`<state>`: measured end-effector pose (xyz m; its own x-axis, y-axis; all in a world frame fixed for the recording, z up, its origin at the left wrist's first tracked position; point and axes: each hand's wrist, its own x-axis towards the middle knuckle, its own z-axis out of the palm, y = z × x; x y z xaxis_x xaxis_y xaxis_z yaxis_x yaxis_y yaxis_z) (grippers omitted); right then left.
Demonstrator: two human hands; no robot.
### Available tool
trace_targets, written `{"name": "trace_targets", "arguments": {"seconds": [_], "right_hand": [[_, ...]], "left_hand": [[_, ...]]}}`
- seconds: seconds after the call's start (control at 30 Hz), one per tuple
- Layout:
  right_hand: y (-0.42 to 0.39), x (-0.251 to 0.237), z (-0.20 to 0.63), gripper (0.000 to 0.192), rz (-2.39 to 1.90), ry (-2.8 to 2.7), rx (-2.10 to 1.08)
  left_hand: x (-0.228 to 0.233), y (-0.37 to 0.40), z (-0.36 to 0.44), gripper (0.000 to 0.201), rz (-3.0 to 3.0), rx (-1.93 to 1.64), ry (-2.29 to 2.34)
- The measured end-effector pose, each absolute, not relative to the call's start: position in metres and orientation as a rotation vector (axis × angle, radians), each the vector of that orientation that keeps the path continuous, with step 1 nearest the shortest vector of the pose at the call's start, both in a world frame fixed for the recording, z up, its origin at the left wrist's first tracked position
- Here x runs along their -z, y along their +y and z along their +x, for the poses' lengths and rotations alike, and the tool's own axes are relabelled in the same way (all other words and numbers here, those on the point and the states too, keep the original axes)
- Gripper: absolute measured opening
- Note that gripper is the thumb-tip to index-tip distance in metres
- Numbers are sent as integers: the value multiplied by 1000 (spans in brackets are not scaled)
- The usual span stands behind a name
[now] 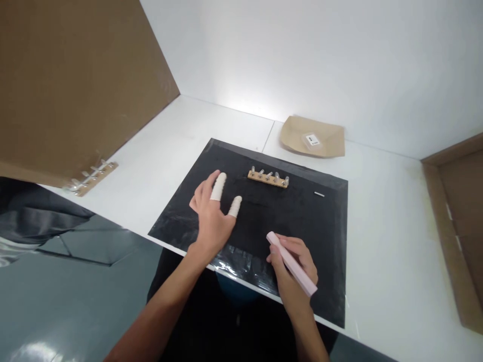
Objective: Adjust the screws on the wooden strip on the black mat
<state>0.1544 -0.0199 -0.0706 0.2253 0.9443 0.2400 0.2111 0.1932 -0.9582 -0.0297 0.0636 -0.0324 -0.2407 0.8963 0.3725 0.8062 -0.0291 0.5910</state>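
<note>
My left hand [213, 211] hovers over a black mat [309, 236], fingers spread and holding nothing, with white finger cots on the index finger and thumb. My right hand [292, 271] grips a pale pink stick-shaped tool [292, 263] near the mat's front edge. A small wooden strip with several metal screws standing in it [268, 178] lies on the mat beyond my left hand. A small silver pin [319, 194] lies on the mat to the right of the strip.
A brown paper tray with a white label [313, 137] sits behind the mat on the white table [385, 221]. A second wooden strip with screws [91, 178] lies at the far left. Cardboard panels [75, 80] stand at left and right [458, 221].
</note>
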Motion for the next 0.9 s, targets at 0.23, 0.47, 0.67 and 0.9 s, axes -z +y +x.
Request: {"name": "trace_targets", "arguments": {"seconds": [0.23,0.47,0.67,0.9], "right_hand": [[-10,54,153,19,-1290,-1506,-385],[5,15,118,33,-967,-2020,187],[21,-1,85,25,-753,-2268,511],[23,-2,74,34,-664,-2362,480]], "left_hand": [[16,36,-47,61,999,-1510,1262],[-8,28,-20,48,339,-1292,695],[-11,36,-42,91,38,-1143,579],[-10,45,-52,92,-173,-1194,525]]}}
